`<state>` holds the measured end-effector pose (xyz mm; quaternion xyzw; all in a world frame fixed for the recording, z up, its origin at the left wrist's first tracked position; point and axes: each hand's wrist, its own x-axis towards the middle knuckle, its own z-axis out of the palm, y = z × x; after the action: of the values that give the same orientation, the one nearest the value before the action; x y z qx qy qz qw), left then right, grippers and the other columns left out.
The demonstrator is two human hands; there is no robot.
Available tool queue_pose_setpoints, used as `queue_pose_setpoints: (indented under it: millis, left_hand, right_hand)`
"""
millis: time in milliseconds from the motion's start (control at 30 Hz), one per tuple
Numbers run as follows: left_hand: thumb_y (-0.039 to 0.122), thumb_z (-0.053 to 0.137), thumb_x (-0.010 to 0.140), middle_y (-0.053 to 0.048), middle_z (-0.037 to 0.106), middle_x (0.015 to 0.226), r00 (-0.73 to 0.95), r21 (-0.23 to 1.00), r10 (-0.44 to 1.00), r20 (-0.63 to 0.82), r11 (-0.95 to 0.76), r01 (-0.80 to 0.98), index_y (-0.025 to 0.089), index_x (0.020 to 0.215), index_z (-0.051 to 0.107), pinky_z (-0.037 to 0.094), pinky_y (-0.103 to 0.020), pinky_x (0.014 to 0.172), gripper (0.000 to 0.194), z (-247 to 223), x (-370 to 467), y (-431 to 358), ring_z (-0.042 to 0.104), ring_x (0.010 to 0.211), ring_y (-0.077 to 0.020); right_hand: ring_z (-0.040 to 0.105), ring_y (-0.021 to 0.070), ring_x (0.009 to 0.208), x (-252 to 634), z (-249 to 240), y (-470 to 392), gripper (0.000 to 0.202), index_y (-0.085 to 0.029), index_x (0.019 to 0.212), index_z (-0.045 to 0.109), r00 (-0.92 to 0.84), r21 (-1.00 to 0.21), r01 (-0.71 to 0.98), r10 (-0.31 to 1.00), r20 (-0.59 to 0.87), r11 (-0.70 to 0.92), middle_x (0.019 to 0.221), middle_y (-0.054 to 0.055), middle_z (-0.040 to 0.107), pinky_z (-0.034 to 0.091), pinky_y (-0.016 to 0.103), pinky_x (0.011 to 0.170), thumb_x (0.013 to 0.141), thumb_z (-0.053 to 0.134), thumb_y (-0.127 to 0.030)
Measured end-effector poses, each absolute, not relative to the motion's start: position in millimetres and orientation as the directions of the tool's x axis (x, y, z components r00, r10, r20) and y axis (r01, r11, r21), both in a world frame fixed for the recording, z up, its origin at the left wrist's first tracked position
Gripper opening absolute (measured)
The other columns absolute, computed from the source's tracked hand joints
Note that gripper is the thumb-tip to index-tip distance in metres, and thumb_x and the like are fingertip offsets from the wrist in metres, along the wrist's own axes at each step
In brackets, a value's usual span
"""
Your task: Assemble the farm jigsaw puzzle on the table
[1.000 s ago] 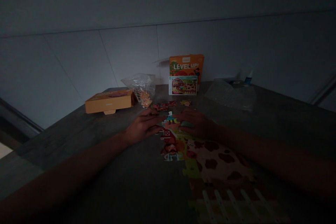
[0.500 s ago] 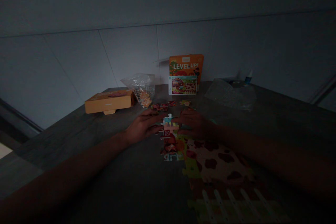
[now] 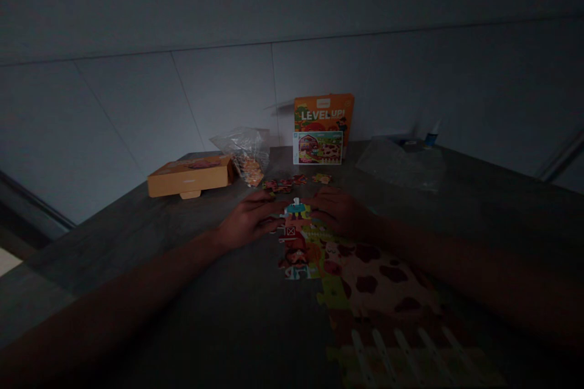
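Observation:
A puzzle piece with teal and yellow-green print lies between my hands, at the far end of a partly joined farm puzzle. My left hand has its fingertips at the piece's left edge, fingers close together. At the right edge, the fingers of my right hand are bent against it, over the puzzle's upper part. The joined part shows a spotted cow, a white fence and a farmer figure. Dim light hides the exact fingertip contact.
Loose puzzle pieces lie beyond my hands. Behind them stand an orange "LEVEL UP!" box and a farm picture card. An open orange box and a plastic bag of pieces are left; another clear bag lies right.
My right fingers have drawn back to the right, uncovering more of the teal piece and the puzzle beside it. My left hand has barely moved.

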<state>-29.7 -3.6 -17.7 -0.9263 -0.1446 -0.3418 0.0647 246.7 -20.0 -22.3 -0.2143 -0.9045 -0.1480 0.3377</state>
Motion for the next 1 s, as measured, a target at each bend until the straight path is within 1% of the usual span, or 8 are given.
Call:
queue_pose_setpoints:
  millis: [200, 367, 567, 667, 733, 800, 933, 1000]
  left_hand:
    - [0.031, 0.059, 0.095, -0.009, 0.066, 0.099, 0.72, -0.005, 0.224, 0.657, -0.954, 0.301, 0.018, 0.123, 0.061, 0.058, -0.032, 0.077, 0.031, -17.3, -29.6, -3.7, 0.065, 0.092, -0.0192]
    - [0.03, 0.058, 0.095, -0.009, 0.066, 0.101, 0.722, 0.009, 0.23, 0.653, -0.955, 0.296, 0.018, 0.123, 0.061, 0.058, -0.033, 0.078, 0.03, -16.6, -29.9, -4.8, 0.064, 0.094, -0.0195]
    - [0.029, 0.059, 0.095, -0.01, 0.068, 0.104, 0.726, 0.0, 0.233, 0.647, -0.952, 0.306, 0.018, 0.124, 0.06, 0.058, -0.033, 0.082, 0.031, -17.3, -31.0, -4.6, 0.066, 0.098, -0.0201]
    - [0.031, 0.059, 0.095, -0.01, 0.068, 0.105, 0.715, -0.006, 0.226, 0.661, -0.952, 0.307, 0.018, 0.126, 0.059, 0.058, -0.034, 0.082, 0.033, -18.1, -31.6, -4.2, 0.066, 0.099, -0.0207]
    - [0.033, 0.059, 0.095, -0.01, 0.069, 0.106, 0.706, -0.003, 0.235, 0.667, -0.948, 0.318, 0.018, 0.125, 0.058, 0.058, -0.035, 0.083, 0.034, -17.6, -31.2, -4.5, 0.066, 0.1, -0.021]
    - [0.035, 0.06, 0.094, -0.009, 0.069, 0.105, 0.706, 0.026, 0.273, 0.654, -0.94, 0.34, 0.017, 0.12, 0.06, 0.057, -0.035, 0.083, 0.031, -16.5, -30.3, -5.0, 0.066, 0.099, -0.021]
    - [0.036, 0.063, 0.092, -0.006, 0.07, 0.095, 0.71, 0.116, 0.363, 0.604, -0.921, 0.372, 0.017, 0.103, 0.064, 0.056, -0.032, 0.078, 0.022, -15.8, -28.7, -4.5, 0.066, 0.09, -0.0188]
    - [0.035, 0.063, 0.092, -0.005, 0.07, 0.094, 0.717, 0.122, 0.372, 0.59, -0.918, 0.376, 0.018, 0.101, 0.064, 0.055, -0.031, 0.078, 0.02, -17.0, -28.5, -3.1, 0.066, 0.09, -0.019]
  right_hand:
    - [0.061, 0.0205, 0.083, 247.3, -23.3, -17.5, 0.029, -0.021, 0.123, 0.06, -0.67, 0.1, 0.494, 0.305, 0.677, 0.864, 0.087, 0.008, 0.068, 0.054, 0.037, 0.074, 0.101, 0.043, -0.029]
    - [0.061, 0.0203, 0.083, 247.8, -21.9, -19.0, 0.028, -0.019, 0.122, 0.061, -0.67, 0.07, 0.512, 0.347, 0.657, 0.856, 0.088, 0.008, 0.068, 0.055, 0.037, 0.075, 0.1, 0.046, -0.029]
    - [0.062, 0.0204, 0.083, 248.2, -19.8, -20.0, 0.027, -0.024, 0.123, 0.061, -0.679, 0.127, 0.513, 0.311, 0.665, 0.849, 0.089, 0.007, 0.069, 0.055, 0.038, 0.073, 0.1, 0.047, -0.03]
    - [0.061, 0.0202, 0.08, 247.9, -19.7, -19.9, 0.028, -0.021, 0.121, 0.061, -0.684, 0.15, 0.516, 0.3, 0.665, 0.843, 0.085, 0.007, 0.067, 0.055, 0.038, 0.072, 0.099, 0.047, -0.03]
    - [0.061, 0.0203, 0.081, 247.4, -19.6, -20.4, 0.027, -0.022, 0.119, 0.062, -0.674, 0.14, 0.519, 0.303, 0.674, 0.843, 0.083, 0.006, 0.067, 0.055, 0.038, 0.073, 0.099, 0.047, -0.03]
    - [0.062, 0.0208, 0.081, 246.8, -19.0, -21.7, 0.026, -0.021, 0.117, 0.064, -0.672, 0.135, 0.516, 0.302, 0.677, 0.846, 0.082, 0.007, 0.067, 0.054, 0.037, 0.074, 0.098, 0.049, -0.03]
    - [0.06, 0.022, 0.081, 245.6, -16.8, -24.7, 0.026, -0.012, 0.112, 0.066, -0.695, 0.151, 0.508, 0.3, 0.653, 0.848, 0.082, 0.01, 0.067, 0.054, 0.038, 0.073, 0.095, 0.052, -0.025]
    - [0.06, 0.0217, 0.082, 245.3, -16.1, -25.4, 0.025, -0.011, 0.112, 0.066, -0.698, 0.14, 0.503, 0.306, 0.647, 0.853, 0.084, 0.01, 0.067, 0.054, 0.038, 0.075, 0.095, 0.053, -0.023]
